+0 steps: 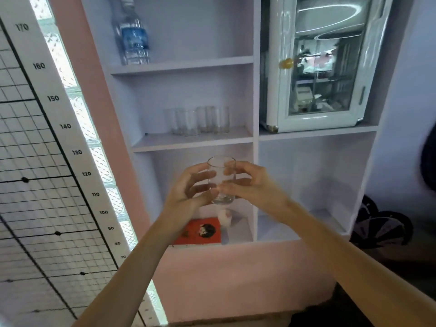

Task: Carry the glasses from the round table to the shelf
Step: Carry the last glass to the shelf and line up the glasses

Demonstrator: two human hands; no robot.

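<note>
A clear drinking glass is held upright in front of the white shelf unit, between both hands. My left hand wraps its left side and my right hand grips its right side and base. Above it, on the middle shelf board, several empty clear glasses stand in a close group. The held glass hangs level with the compartment below that board. The round table is out of view.
A water bottle stands on the upper shelf. A glass-door cabinet fills the right compartment. A red box lies in the bottom-left compartment. A height chart leans at the left. Dark bags sit at the right.
</note>
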